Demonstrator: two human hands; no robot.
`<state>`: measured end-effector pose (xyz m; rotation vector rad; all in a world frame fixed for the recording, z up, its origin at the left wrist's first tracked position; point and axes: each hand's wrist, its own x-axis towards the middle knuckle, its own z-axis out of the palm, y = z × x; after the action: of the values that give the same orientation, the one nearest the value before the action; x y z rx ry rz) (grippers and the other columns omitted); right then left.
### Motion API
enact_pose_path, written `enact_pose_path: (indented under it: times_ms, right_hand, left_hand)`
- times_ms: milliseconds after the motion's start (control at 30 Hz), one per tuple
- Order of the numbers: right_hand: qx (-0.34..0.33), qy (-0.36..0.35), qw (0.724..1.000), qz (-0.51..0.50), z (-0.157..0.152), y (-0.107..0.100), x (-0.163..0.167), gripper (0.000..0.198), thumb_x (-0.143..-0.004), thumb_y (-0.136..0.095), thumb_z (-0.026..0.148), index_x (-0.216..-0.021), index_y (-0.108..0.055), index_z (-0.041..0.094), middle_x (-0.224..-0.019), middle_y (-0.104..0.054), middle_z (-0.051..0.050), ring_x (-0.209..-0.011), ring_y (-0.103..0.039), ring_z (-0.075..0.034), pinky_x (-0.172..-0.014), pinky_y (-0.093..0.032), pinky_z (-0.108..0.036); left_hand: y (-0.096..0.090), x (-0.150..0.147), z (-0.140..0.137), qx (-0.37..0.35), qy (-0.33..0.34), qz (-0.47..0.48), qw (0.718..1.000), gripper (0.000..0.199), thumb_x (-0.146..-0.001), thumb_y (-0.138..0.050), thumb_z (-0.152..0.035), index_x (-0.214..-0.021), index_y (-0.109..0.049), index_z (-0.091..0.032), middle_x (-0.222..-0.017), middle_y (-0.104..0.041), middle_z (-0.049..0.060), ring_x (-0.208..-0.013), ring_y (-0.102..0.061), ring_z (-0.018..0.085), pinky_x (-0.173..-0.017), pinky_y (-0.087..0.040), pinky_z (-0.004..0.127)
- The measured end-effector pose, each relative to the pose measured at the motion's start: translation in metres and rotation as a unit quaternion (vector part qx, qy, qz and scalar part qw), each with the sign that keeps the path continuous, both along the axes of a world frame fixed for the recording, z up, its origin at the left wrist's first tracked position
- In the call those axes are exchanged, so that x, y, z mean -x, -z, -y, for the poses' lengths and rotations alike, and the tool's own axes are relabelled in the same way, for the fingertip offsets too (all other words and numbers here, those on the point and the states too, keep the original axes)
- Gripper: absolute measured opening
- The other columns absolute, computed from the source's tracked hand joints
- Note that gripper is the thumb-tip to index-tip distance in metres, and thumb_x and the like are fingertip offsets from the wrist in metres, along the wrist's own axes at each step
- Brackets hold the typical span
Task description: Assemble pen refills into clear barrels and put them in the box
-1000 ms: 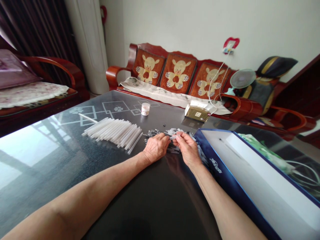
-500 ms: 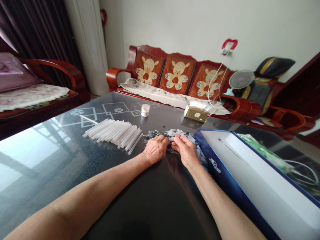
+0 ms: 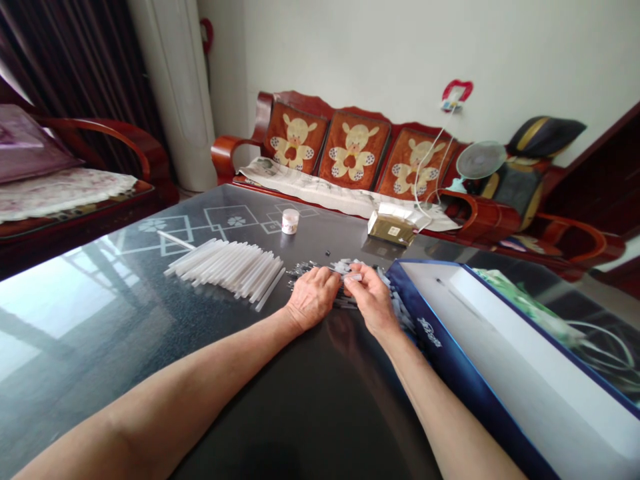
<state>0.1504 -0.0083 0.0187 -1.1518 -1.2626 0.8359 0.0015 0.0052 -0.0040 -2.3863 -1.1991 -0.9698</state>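
"Head view: how do the 2 hands stand?"

"At the centre of the frame, the right hand (image 3: 373,297) is closed at thumb and index finger on a small whitish translucent piece (image 3: 356,277). Just left of it, the left hand (image 3: 315,295) has its fingers curled downward; the tips are hidden, so I cannot tell whether they are clamped on anything."

"What would make this step go well?"

"My judgement: a light pinch, as something that small and slick-looking could pop out under a hard squeeze. With both hands low and close together, little movement is called for."

"And where do things lie relative to the hands?"

"The piece sits at the right hand's fingertips, just right of the left hand's knuckles. A heap of thin dark and silvery rods (image 3: 300,268) shows behind the left hand. A heap of short whitish translucent pieces (image 3: 345,265) lies beyond the right hand's fingers."

"Farther out?"

"Toward the lower right, a long dark blue open box with a white inside (image 3: 420,333). Left of centre, apart from the left hand, a row of slim whitish translucent tubes (image 3: 230,267) on the glossy dark table (image 3: 300,400). Higher up, a small white-and-pink cylindrical jar (image 3: 290,222)."
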Motion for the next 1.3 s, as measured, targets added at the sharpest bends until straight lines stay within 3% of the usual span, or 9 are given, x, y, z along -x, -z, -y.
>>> enact_pose_path:
  times_ms: [100,233,333,467,600,767,933,1100,1300]
  right_hand:
    - [-0.095,-0.029,0.966,0.238,0.004,-0.015,-0.011,0.015,-0.076,-0.064,0.028,-0.09,-0.067,0.023,-0.087,-0.067,-0.002,-0.079,-0.063,-0.018,-0.076,-0.05,-0.032]
    - [-0.158,-0.058,0.854,0.492,0.015,-0.044,-0.014,0.018,-0.082,-0.057,0.018,-0.095,-0.068,0.024,-0.093,-0.066,-0.005,-0.087,-0.062,-0.019,-0.082,-0.047,-0.031]
    - [-0.149,-0.057,0.788,0.595,0.02,-0.068,-0.021,0.02,-0.085,-0.053,0.018,-0.096,-0.069,0.023,-0.088,-0.065,-0.005,-0.081,-0.061,-0.018,-0.078,-0.046,-0.028]
    - [-0.16,0.056,0.765,0.622,0.017,-0.096,-0.081,0.02,-0.085,-0.054,0.024,-0.094,-0.072,0.021,-0.096,-0.064,-0.008,-0.09,-0.06,-0.02,-0.084,-0.046,-0.03]
    - [0.05,0.269,0.688,0.672,0.012,-0.095,-0.174,0.027,-0.082,-0.053,0.027,-0.096,-0.074,0.017,-0.091,-0.066,-0.012,-0.084,-0.062,-0.024,-0.076,-0.046,-0.032]
    - [0.257,0.281,0.597,0.706,0.016,-0.062,-0.237,0.03,-0.084,-0.047,0.021,-0.09,-0.077,0.017,-0.102,-0.069,-0.017,-0.09,-0.066,-0.028,-0.073,-0.046,-0.035]
    - [0.325,0.266,0.576,0.701,0.012,-0.044,-0.253,0.035,-0.081,-0.045,0.01,-0.1,-0.075,0.008,-0.103,-0.069,-0.024,-0.093,-0.067,-0.029,-0.074,-0.048,-0.036]
    - [0.317,0.254,0.567,0.716,0.006,-0.038,-0.257,0.038,-0.083,-0.042,0.008,-0.105,-0.073,0.005,-0.109,-0.067,-0.026,-0.099,-0.066,-0.031,-0.078,-0.048,-0.038]
    - [0.277,0.2,0.558,0.756,0.006,-0.032,-0.249,0.04,-0.093,-0.036,0.023,-0.115,-0.065,0.007,-0.117,-0.062,-0.023,-0.103,-0.063,-0.031,-0.085,-0.047,-0.041]
  left_hand:
    - [-0.001,0.0,0.0,-0.017,0.015,0.007,1.0,0.023,-0.097,-0.04,-0.024,-0.098,-0.062,-0.02,-0.085,-0.058,0.006,-0.077,-0.054,0.019,-0.073,-0.044,0.031]
    - [-0.003,-0.001,0.001,-0.007,0.04,0.027,0.999,0.029,-0.098,-0.036,-0.029,-0.111,-0.059,-0.017,-0.084,-0.059,0.007,-0.077,-0.056,0.019,-0.075,-0.046,0.033]
    - [-0.008,0.001,0.003,-0.022,0.054,0.049,0.997,0.036,-0.097,-0.038,-0.029,-0.128,-0.05,-0.015,-0.099,-0.062,0.012,-0.089,-0.058,0.022,-0.082,-0.046,0.036]
    - [-0.015,0.003,0.007,-0.048,0.067,0.076,0.994,0.042,-0.093,-0.041,-0.023,-0.135,-0.045,-0.017,-0.13,-0.052,0.016,-0.117,-0.048,0.029,-0.097,-0.038,0.046]
    - [-0.012,0.003,0.005,-0.037,0.08,0.089,0.992,0.044,-0.09,-0.041,-0.018,-0.133,-0.046,-0.017,-0.13,-0.052,0.016,-0.116,-0.047,0.029,-0.096,-0.038,0.045]
    - [-0.003,0.003,-0.003,-0.024,0.073,0.109,0.991,0.04,-0.088,-0.041,-0.015,-0.126,-0.052,-0.017,-0.12,-0.057,0.014,-0.104,-0.052,0.026,-0.089,-0.042,0.042]
    - [0.003,0.004,-0.009,-0.029,0.04,0.135,0.99,0.033,-0.088,-0.041,-0.015,-0.118,-0.057,-0.016,-0.11,-0.061,0.012,-0.096,-0.056,0.024,-0.086,-0.044,0.04]
    - [0.008,0.004,-0.013,-0.01,0.004,0.172,0.985,0.03,-0.087,-0.044,-0.015,-0.113,-0.059,-0.018,-0.105,-0.063,0.009,-0.094,-0.058,0.021,-0.086,-0.046,0.035]
    - [0.009,0.004,-0.014,0.003,0.001,0.187,0.982,0.029,-0.087,-0.045,-0.015,-0.112,-0.06,-0.017,-0.103,-0.065,0.008,-0.091,-0.059,0.021,-0.083,-0.048,0.034]
